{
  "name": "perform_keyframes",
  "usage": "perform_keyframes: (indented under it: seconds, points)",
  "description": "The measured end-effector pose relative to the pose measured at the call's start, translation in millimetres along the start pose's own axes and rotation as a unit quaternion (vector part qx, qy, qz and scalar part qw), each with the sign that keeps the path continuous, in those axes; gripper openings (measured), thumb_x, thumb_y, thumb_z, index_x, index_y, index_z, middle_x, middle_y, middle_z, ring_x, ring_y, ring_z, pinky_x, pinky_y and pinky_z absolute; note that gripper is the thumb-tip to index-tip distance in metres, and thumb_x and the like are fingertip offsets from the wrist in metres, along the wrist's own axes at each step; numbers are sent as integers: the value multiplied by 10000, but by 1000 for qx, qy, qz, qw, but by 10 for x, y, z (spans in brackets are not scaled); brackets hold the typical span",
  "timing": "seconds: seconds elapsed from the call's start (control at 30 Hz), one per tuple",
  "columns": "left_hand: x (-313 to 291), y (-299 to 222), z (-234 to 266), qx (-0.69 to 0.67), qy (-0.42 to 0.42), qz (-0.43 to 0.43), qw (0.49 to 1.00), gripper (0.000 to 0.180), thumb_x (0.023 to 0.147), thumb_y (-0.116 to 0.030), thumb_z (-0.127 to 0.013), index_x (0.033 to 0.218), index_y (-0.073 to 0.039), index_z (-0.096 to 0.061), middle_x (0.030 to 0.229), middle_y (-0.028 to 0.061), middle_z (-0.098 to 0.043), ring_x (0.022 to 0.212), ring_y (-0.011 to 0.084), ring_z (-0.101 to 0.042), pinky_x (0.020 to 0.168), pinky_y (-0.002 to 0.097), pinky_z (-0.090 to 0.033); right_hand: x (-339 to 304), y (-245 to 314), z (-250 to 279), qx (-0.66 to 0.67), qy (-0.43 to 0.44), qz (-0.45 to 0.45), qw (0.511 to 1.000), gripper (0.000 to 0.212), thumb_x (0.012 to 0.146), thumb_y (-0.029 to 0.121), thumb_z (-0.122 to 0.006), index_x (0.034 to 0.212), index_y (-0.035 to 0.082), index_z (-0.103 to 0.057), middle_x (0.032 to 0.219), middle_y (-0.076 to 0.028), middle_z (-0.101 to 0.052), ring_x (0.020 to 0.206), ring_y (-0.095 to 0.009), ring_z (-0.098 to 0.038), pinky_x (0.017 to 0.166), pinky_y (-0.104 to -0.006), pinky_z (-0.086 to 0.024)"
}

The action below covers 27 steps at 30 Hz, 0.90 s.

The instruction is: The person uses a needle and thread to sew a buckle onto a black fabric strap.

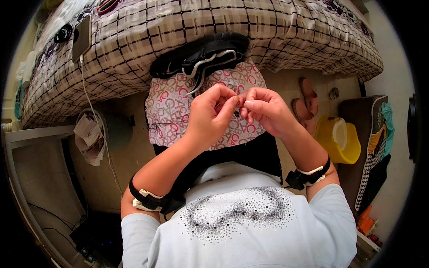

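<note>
Left hand (213, 111) pinched nearly closed, right hand (267, 109) likewise. Tips met around a tiny thing (241, 105), too fine to identify; both hands probably steadied it. Soft printed cloth (167, 109) lay beneath, draped over the lap, likely as support. Black item (214, 43), white-trimmed, at 11 o'clock; smooth yellow bucket (351, 144) at 4.
</note>
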<state>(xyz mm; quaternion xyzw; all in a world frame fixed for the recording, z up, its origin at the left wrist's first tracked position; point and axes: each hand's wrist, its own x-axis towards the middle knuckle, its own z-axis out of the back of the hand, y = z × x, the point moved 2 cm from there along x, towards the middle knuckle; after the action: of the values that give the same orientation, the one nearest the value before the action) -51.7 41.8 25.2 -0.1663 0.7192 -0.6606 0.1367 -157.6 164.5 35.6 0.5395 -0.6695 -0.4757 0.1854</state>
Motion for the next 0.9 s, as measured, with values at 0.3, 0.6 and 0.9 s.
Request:
perform_keyframes:
  seconds: [0.3,0.6,0.9]
  points:
    - [-5,-43,6,-41,-7,-8,999,80,910,-68,-549,913,12,-545,805,2,-593,702,48,-537,633,186,-450,89,-129,-16,155,-7,-27,988,168,839,76,-626,708,85,-521,846,-62,-612,706,-92,-585,555,-179,-478]
    - [29,23,-22,-83,-49,-48,994,79,906,-57,-542,906,22,-547,758,31,-616,679,55,-569,597,188,-455,137,-148,-58,118,-58,8,991,269,796,25,-667,641,116,-468,868,-62,-621,618,-73,-535,504,-183,-430]
    - [-21,-34,50,44,-26,-45,998,91,899,-78,-574,932,6,-566,781,-5,-586,700,33,-515,613,176,-417,148,-179,-6,185,-65,5,981,250,809,30,-653,698,145,-461,808,-13,-587,594,-62,-474,477,-178,-359]
